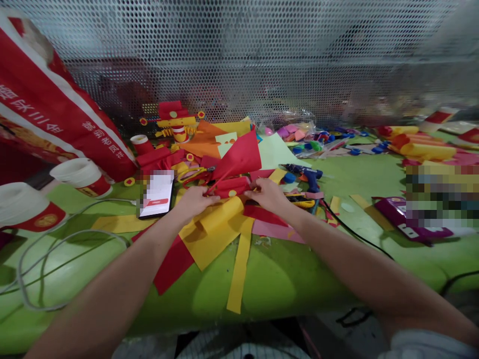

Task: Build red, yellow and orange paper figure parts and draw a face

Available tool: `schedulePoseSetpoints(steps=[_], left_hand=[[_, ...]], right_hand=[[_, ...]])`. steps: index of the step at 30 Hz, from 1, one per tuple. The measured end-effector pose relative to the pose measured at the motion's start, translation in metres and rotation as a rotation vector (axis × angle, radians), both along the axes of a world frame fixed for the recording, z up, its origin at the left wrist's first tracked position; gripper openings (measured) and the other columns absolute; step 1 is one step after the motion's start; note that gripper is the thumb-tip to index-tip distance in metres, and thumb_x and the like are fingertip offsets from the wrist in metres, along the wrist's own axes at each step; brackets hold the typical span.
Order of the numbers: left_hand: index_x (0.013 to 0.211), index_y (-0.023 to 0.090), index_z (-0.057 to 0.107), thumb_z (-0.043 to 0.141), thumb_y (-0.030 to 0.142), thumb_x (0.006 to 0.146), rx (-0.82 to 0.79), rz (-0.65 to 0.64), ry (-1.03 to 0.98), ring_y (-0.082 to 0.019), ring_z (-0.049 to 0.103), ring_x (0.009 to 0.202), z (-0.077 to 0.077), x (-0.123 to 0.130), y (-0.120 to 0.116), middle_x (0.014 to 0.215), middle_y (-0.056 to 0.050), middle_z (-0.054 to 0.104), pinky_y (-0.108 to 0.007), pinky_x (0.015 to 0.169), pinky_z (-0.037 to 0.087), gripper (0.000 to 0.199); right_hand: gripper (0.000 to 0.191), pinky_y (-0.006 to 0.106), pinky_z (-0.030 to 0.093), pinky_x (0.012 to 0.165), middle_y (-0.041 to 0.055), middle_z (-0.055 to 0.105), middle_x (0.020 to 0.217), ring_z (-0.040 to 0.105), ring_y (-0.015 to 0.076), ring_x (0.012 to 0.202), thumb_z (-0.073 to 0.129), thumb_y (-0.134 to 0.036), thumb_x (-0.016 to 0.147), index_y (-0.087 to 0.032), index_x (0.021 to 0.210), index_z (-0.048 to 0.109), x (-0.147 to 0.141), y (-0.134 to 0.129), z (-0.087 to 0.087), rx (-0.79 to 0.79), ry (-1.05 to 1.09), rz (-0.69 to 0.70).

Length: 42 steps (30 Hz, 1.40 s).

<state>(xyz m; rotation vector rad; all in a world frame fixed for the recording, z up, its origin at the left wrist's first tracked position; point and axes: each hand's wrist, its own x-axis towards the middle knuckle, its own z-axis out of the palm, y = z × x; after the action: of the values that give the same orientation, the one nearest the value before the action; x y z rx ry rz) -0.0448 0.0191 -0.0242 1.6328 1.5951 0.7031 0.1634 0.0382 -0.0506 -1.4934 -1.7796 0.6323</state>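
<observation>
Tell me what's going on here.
A person has the left hand and right hand at the two ends of a small red paper piece with a yellow dot. A curled yellow sheet lies just nearer the body. A lit phone lies to the left, a glue gun beyond the right hand.

The red roll point(225, 186) bears a yellow dot point(232, 193).

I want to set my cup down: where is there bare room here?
Widest: bare green tabletop between the blue glue gun and the purple rectangular object. A smaller patch lies between the frontmost yellow paper strip and the right forearm. Crowded: around the left hand and right hand, by the red paper roll and yellow paper sheet.
</observation>
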Motion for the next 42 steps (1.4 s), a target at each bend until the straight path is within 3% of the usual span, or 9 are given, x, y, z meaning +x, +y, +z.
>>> schedulePoseSetpoints(steps=[5,10,13,18,23,29,32,36,42], left_hand=[[0.069,0.017,0.061,0.072,0.031,0.059,-0.031,0.031,-0.469,-0.003,0.025,0.032,0.002,0.004,-0.001,0.050,0.005,0.051,-0.021,0.036,0.017,0.020],[0.053,0.016,0.054,0.073,0.033,0.058,-0.003,0.032,-0.508,-0.003,0.027,0.033,0.004,0.009,-0.008,0.038,0.008,0.039,-0.020,0.037,0.019,0.026],[0.053,0.016,0.055,0.073,0.034,0.058,-0.002,0.040,-0.549,-0.003,0.027,0.033,0.006,0.012,-0.012,0.036,0.009,0.037,-0.020,0.037,0.020,0.026],[0.063,0.015,0.066,0.074,0.031,0.056,-0.034,0.001,-0.559,-0.003,0.028,0.035,0.009,0.016,-0.017,0.043,0.007,0.045,-0.019,0.037,0.020,0.019],[0.063,0.015,0.067,0.070,0.031,0.061,0.091,0.051,-0.474,-0.007,0.041,0.045,0.008,0.019,-0.022,0.050,0.003,0.052,-0.020,0.043,0.030,0.016],[0.048,0.017,0.056,0.069,0.028,0.063,0.123,0.142,-0.509,-0.004,0.024,0.036,0.012,0.017,-0.019,0.037,0.008,0.032,-0.021,0.037,0.019,0.023],[0.048,0.017,0.052,0.068,0.029,0.065,0.147,0.201,-0.560,-0.004,0.021,0.035,0.014,0.014,-0.015,0.036,0.009,0.029,-0.021,0.037,0.017,0.025],[0.045,0.018,0.044,0.067,0.030,0.066,0.158,0.209,-0.596,-0.003,0.022,0.034,0.013,0.013,-0.014,0.035,0.009,0.027,-0.021,0.036,0.019,0.034],[0.048,0.016,0.043,0.069,0.028,0.064,0.074,0.191,-0.697,-0.001,0.024,0.033,0.014,0.014,-0.016,0.044,0.008,0.036,-0.020,0.034,0.019,0.033]], right_hand=[[0.023,0.027,0.038,0.055,-0.0043,0.051,0.056,0.045,0.0109,0.054,0.069,-0.035,0.060,-0.020,0.060,0.052,-0.002,-0.007,0.005,-0.127,0.520,0.042],[0.028,0.027,0.044,0.061,-0.0033,0.059,0.061,0.053,0.0113,0.061,0.079,-0.034,0.048,-0.019,0.064,0.061,-0.009,-0.021,0.011,-0.263,0.853,0.229],[0.026,0.029,0.046,0.064,-0.0027,0.061,0.060,0.054,0.0116,0.061,0.080,-0.032,0.048,-0.019,0.065,0.066,-0.011,-0.023,0.011,-0.272,0.839,0.290],[0.023,0.026,0.043,0.052,-0.0029,0.062,0.058,0.047,0.0076,0.048,0.079,-0.032,0.049,-0.019,0.065,0.069,-0.012,-0.025,0.014,-0.325,0.892,0.204],[0.026,0.024,0.041,0.046,-0.0028,0.059,0.054,0.046,0.0069,0.045,0.079,-0.036,0.048,-0.018,0.061,0.065,-0.015,-0.029,0.018,-0.323,0.874,0.184],[0.033,0.022,0.039,0.042,-0.0044,0.059,0.056,0.051,0.0079,0.043,0.075,-0.043,0.054,-0.020,0.068,0.056,-0.011,-0.027,0.019,-0.263,0.889,0.072],[0.025,0.021,0.033,0.037,-0.0028,0.062,0.066,0.045,0.0047,0.038,0.069,-0.039,0.064,-0.020,0.069,0.053,-0.009,-0.025,0.017,-0.260,0.736,0.031],[0.015,0.023,0.033,0.040,-0.0023,0.058,0.059,0.044,0.0067,0.041,0.066,-0.030,0.068,-0.020,0.067,0.055,-0.013,-0.023,0.009,-0.277,0.448,0.110],[0.010,0.024,0.034,0.045,-0.0051,0.053,0.053,0.045,0.0082,0.046,0.065,-0.014,0.061,-0.019,0.064,0.057,-0.013,-0.021,0.008,-0.204,0.422,0.236]])
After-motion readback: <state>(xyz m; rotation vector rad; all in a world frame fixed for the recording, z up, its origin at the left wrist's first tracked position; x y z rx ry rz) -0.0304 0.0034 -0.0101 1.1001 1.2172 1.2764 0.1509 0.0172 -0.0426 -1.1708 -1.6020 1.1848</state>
